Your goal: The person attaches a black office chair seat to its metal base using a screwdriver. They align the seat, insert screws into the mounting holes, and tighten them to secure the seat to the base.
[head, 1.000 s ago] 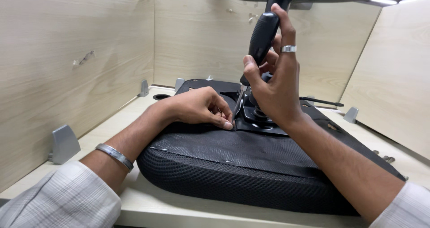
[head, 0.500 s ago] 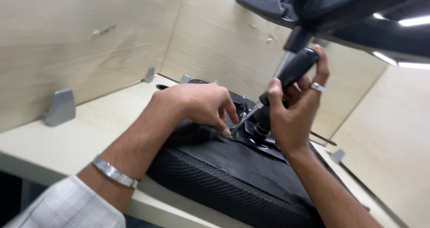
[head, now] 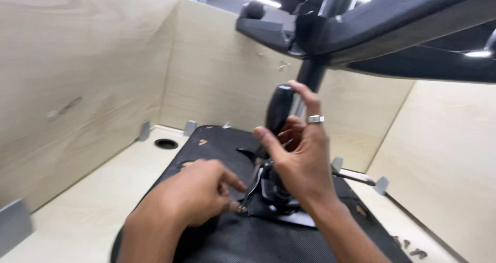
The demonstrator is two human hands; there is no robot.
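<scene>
Above seat (head: pixel 217 144), right hand (head: pixel 302 160) grips handle (head: pixel 279 108).

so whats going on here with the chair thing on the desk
A person is working on an upturned black chair seat that lies on a pale wooden desk with panel walls around it. The right hand grips the black handle of a screwdriver held upright over the metal mechanism at the seat's middle. The left hand rests on the seat beside it, fingers at the tool's tip. The chair's black base looms overhead. A few small screws lie on the desk at right.
</scene>
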